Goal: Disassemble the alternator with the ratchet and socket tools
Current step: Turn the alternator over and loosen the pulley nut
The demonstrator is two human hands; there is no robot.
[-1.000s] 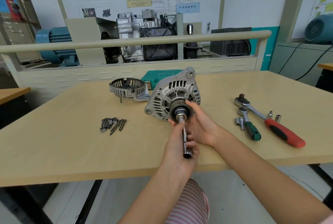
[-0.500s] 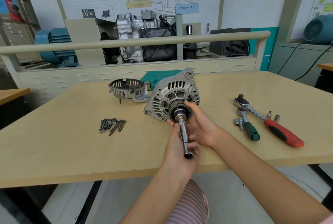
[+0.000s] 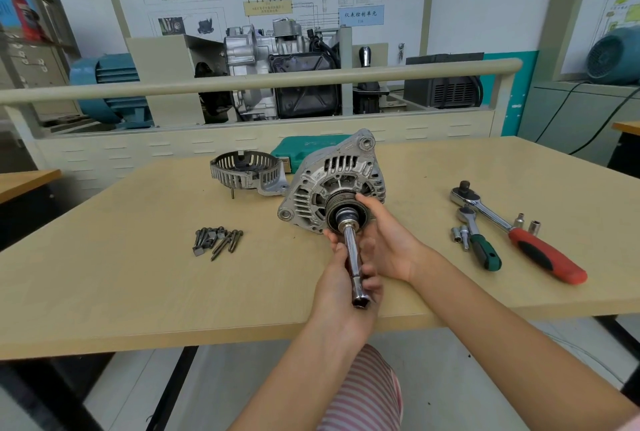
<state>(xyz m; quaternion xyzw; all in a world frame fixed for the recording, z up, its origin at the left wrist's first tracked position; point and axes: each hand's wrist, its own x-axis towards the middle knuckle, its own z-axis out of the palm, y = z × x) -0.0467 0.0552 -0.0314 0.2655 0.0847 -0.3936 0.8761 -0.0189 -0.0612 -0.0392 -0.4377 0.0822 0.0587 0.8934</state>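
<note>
In the head view, the alternator (image 3: 337, 184) stands tilted on the bench (image 3: 138, 274), near its middle, with the pulley (image 3: 346, 214) facing the person. A long chrome socket tool (image 3: 354, 259) is seated in the centre of the pulley and runs back toward the bench's near edge. The left hand (image 3: 341, 287) grips this tool, fingers curled round its shaft, with the tool's open end showing just past the knuckles. The right hand (image 3: 388, 243) holds the pulley from the right side, thumb pressed on the grooved rim and fingers wrapped beneath it, close against the left hand.

Behind and to the left of the alternator lies a slotted rear cover (image 3: 247, 171), just beside the housing. A green tool case (image 3: 304, 150) sits behind both, partly hidden by them. Farther left on the bench, well apart from the hands, is a small heap of bolts (image 3: 216, 240).

To the right of the hands lie two ratchets side by side: a red-handled ratchet (image 3: 519, 231) and a shorter green-handled ratchet (image 3: 479, 240). A few loose sockets (image 3: 459, 236) rest near the green one's head, and two more stand just beyond the red handle. The person's striped clothing (image 3: 363, 392) shows below the bench edge.
</note>
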